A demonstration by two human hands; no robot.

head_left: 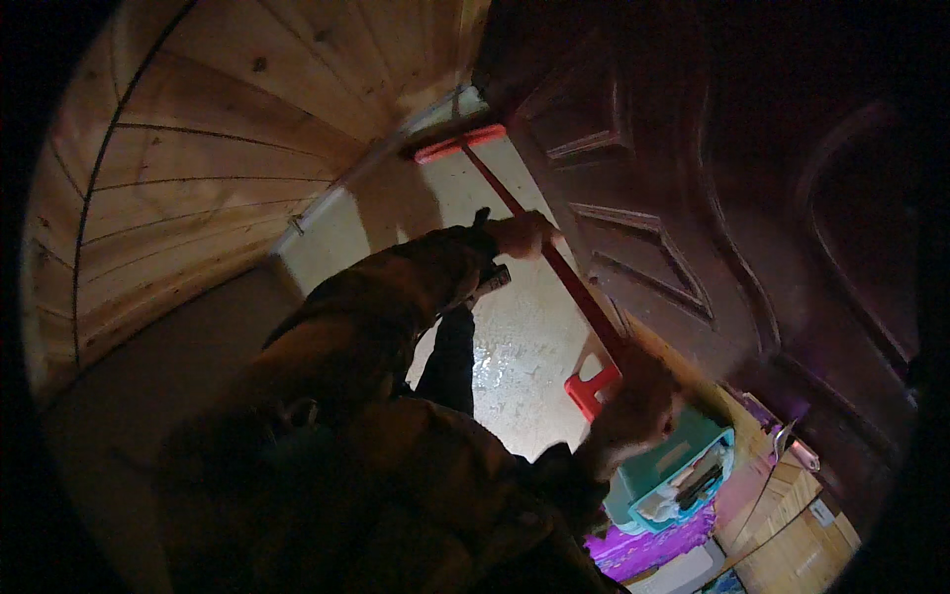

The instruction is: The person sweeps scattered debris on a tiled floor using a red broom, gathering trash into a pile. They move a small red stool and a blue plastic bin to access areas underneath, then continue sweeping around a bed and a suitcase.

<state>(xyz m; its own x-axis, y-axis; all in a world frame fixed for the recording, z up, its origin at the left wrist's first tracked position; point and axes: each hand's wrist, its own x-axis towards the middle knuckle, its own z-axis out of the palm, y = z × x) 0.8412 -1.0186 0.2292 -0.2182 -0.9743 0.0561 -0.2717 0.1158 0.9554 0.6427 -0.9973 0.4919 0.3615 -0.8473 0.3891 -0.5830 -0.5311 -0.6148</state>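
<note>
A long-handled red floor tool (582, 297) slants across the view. Its wide red head (460, 143) meets the pale floor in the narrow far end between the walls; shadow hides whether it is a broom or a squeegee. My left hand (525, 234) grips the middle of the shaft, arm stretched out in a dark sleeve. Around the near end of the shaft, my right hand (642, 401) is closed, dark and blurred. A red plastic piece with an opening (592, 392) shows beside that hand; I cannot tell whether it belongs to the tool.
Pale floor (519, 349) glistens as if wet. Wooden plank panelling (223, 148) rises on the left, a dark panelled door (646, 260) on the right. Near my right arm, a teal plastic bin (679, 475) holds assorted items, beside purple material (653, 546) and a light wooden surface (798, 546).
</note>
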